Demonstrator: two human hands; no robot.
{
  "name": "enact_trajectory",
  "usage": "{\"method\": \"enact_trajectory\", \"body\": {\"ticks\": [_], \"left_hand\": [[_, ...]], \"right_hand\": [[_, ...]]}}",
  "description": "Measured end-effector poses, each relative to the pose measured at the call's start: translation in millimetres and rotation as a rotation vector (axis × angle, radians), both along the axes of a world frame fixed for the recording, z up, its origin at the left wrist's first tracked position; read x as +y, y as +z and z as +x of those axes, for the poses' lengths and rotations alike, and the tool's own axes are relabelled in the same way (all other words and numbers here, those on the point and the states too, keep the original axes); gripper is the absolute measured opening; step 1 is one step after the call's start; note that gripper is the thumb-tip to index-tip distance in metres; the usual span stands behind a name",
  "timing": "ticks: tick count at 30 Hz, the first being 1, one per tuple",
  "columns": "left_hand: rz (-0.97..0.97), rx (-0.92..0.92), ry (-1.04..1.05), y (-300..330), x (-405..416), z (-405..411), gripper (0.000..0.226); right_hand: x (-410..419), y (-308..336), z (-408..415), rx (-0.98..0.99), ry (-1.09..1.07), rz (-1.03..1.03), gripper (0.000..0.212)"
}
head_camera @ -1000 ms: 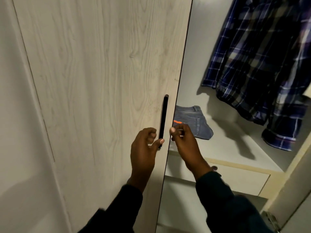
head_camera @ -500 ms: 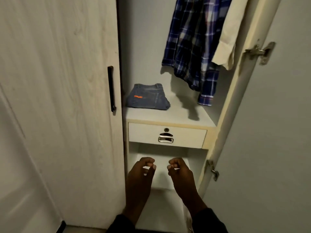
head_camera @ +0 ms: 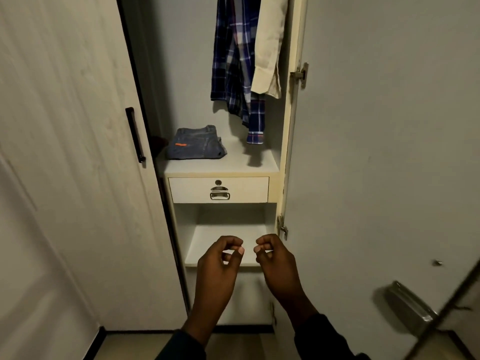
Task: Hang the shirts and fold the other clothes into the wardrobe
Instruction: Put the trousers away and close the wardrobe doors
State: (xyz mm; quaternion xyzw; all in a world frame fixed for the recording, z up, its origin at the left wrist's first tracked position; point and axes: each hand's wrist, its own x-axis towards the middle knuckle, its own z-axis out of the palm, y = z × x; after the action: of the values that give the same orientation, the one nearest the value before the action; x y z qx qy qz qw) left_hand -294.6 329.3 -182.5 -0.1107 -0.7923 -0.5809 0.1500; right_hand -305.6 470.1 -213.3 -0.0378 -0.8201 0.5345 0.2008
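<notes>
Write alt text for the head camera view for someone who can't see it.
Two bare hands, left hand and right hand, hover loosely curled and hold nothing before an open pale wardrobe. Inside, a blue plaid shirt and a cream shirt hang above folded blue jeans on a shelf, over a closed white drawer.

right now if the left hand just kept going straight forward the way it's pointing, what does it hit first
Most likely the lower shelf under the drawer. The left hand holds nothing, its fingers loosely curled, and points into that open compartment. Nothing shows between them, though one view leaves the depth unclear.
</notes>
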Motion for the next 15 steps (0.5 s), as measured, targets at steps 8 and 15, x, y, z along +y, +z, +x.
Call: {"method": "enact_trajectory", "body": {"ticks": [8, 15], "left_hand": [[0.087, -0.063, -0.188, -14.2, 39.7, 71.7, 0.013], [0.174, -0.117, -0.330, 2.7, 95.3, 122.3, 0.016]], "right_hand": [[24.0, 12.8, 117.1, 0.122, -0.187, -0.007, 0.012], [92.0, 61.4, 193.4, 0.532, -0.815, -0.072, 0.017]]}}
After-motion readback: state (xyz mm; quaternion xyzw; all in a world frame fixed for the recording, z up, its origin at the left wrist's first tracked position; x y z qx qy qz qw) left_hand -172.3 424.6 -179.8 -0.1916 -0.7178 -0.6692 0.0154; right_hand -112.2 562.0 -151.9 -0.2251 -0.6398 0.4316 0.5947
